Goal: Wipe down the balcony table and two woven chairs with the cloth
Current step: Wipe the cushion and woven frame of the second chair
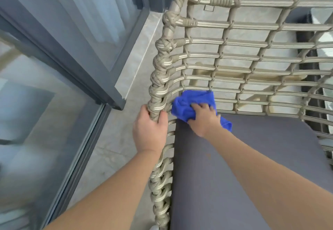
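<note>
1. Beside the seat's back left corner, the right hand presses a bunched blue cloth against the lowest woven bands of the chair; the fingers are curled into the fabric, so this grip is closed on the cloth.
2. Part of the cloth is hidden under that hand, and a small tail of it shows past the wrist, lying on the grey seat cushion.
3. Just left of the cloth, the left hand wraps the chair's braided side rail, fingers on the outer side and thumb on the inner, a closed grip on the rail.
4. That rail runs from the near bottom edge up and away past the left grip; its lower end and the chair's right side are cut off by the frame.
5. Beyond the woven back, pale floor tiles and some dark shapes show only in pieces between the bands and cannot be made out.
6. Left of the left grip stands a glass door with a dark grey frame, its panes blurred with reflections.
7. No writing or label can be read anywhere.
</note>
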